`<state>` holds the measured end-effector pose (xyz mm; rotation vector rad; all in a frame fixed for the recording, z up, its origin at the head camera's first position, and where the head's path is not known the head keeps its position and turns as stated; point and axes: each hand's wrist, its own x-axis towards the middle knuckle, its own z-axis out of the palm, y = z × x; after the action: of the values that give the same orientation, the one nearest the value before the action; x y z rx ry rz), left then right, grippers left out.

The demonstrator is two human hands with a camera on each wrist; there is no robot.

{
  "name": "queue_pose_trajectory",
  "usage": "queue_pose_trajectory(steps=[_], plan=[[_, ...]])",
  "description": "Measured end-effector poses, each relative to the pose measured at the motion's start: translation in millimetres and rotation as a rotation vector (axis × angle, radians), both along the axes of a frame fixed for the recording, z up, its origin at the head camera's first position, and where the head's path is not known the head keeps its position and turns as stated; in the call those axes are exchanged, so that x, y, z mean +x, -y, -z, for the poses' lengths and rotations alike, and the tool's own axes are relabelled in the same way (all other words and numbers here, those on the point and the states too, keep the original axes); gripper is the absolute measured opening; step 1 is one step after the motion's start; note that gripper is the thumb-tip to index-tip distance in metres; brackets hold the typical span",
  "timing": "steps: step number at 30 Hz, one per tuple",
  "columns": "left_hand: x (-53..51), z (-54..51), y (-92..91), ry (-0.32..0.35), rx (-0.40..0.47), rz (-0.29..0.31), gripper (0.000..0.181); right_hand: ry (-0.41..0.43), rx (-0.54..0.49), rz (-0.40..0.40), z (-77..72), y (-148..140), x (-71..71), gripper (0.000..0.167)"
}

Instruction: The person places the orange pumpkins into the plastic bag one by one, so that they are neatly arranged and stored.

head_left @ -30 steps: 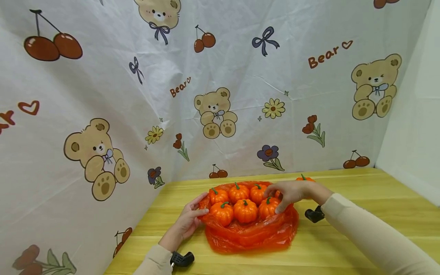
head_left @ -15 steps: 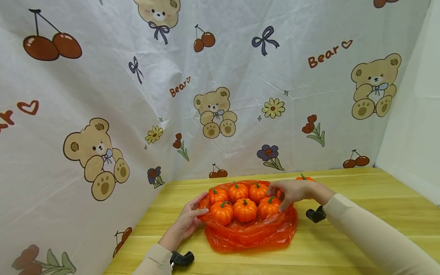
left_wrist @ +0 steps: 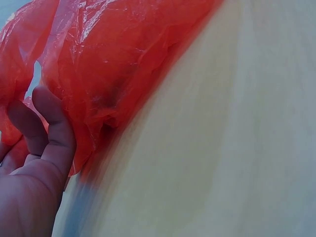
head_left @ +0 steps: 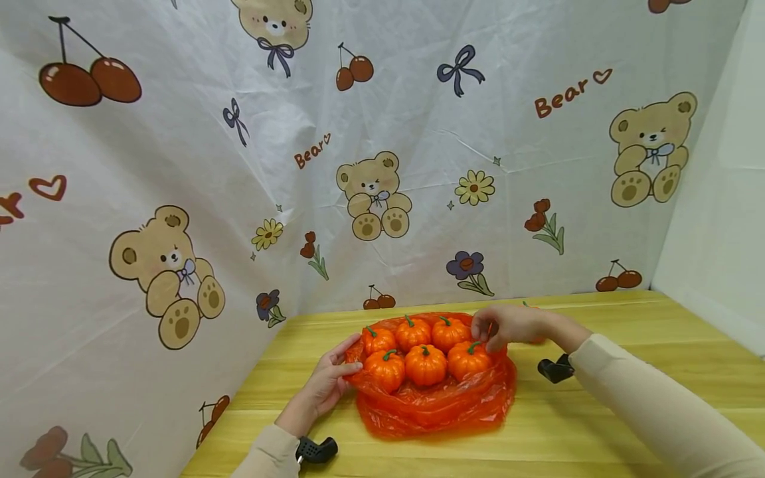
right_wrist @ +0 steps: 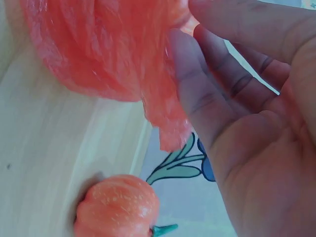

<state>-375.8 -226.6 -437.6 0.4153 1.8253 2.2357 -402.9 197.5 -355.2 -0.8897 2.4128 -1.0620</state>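
Note:
A thin red plastic bag (head_left: pixel 436 411) lies open on the table, with several small orange pumpkins (head_left: pixel 426 365) with green stems in two rows inside. My left hand (head_left: pixel 329 378) holds the bag's left edge, the thumb over the rim; the left wrist view shows bent fingers against the film (left_wrist: pixel 98 59). Above the bag's right rim is my right hand (head_left: pixel 508 325), beside the front right pumpkin (head_left: pixel 468 362). In the right wrist view its fingers (right_wrist: pixel 200 98) are loosely bent, thumb apart, with no pumpkin between them; the film hangs next to them.
Another pumpkin (right_wrist: pixel 116 207) sits on the table outside the bag, mostly hidden behind my right hand in the head view. The wooden table (head_left: pixel 597 398) meets a cloth (head_left: pixel 418 119) printed with bears at the back and left. A white wall (head_left: pixel 711 265) stands at right.
My right hand has drawn away from the front right pumpkin, up and to the right, leaving it in the bag. The left hand keeps its place at the bag's edge.

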Motion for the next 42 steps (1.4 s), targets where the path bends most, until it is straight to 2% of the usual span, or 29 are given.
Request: queue_pose_trajectory(steps=[4,10,21,24,28,33,42], plan=[[0.9,-0.1,0.3,-0.007,-0.002,-0.001,0.077,-0.052,0.004,0.007,-4.7,-7,-2.8,0.024],[1.0,0.0,0.3,0.020,0.002,-0.018,0.077,-0.129,0.010,0.074,-10.4,-20,-4.8,0.026],[-1.4,-0.7,0.1,0.014,0.006,-0.016,0.077,-0.328,0.015,0.299,-13.8,-46,-10.6,0.042],[-2.1,-1.1,0.0,0.018,0.006,-0.020,0.077,-0.327,0.013,0.378,-9.9,-55,-16.2,0.052],[-2.4,-1.9,0.0,0.015,0.008,-0.019,0.077,-0.289,-0.012,0.443,-5.5,-64,-20.1,0.070],[-2.3,-1.4,0.6,0.017,0.009,-0.022,0.078,-0.217,-0.047,0.480,0.9,-71,-20.4,0.082],[-0.7,1.0,-0.9,0.016,0.021,-0.017,0.079,-0.132,-0.097,0.543,25.6,-77,-23.3,0.099]])
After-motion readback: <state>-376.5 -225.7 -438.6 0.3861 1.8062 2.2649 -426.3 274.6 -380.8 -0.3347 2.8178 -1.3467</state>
